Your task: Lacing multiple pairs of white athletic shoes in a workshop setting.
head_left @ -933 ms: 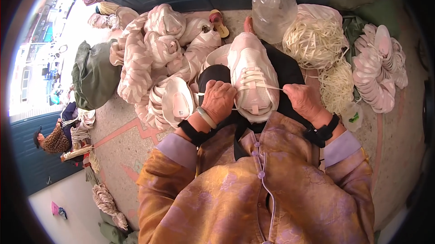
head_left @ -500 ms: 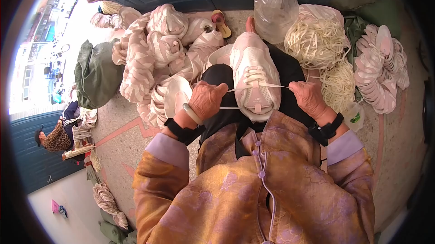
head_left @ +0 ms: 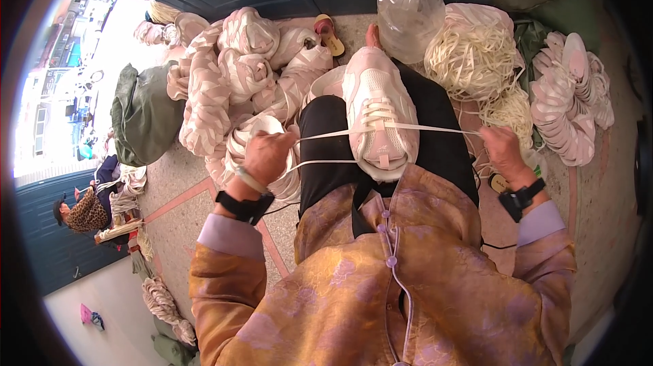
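Observation:
A pale pink and white shoe (head_left: pixel 382 97) lies on my lap between my black-trousered legs, a few rows of lace crossing its upper. My left hand (head_left: pixel 267 157), closed, grips one side of the cream shoelace (head_left: pixel 435 128), left of the shoe. On the right, my right hand (head_left: pixel 505 155) is closed on the other side of that lace. Between the two hands the shoelace runs nearly straight across the shoe. A second stretch of lace loops from near my left hand back to the shoe's padded end.
Heaps of pink-white shoe pieces (head_left: pixel 204 104) spread at the left, beside a green sack (head_left: pixel 144 111). Ahead stand a clear jug with a red cap (head_left: pixel 411 15) and a pile of cream laces (head_left: pixel 469 60). More stacked pieces (head_left: pixel 571 104) lie right. Another person (head_left: pixel 88 208) sits far left.
Both hands have moved apart, left hand to the left and right hand to the right. More lace now stretches between them across the shoe.

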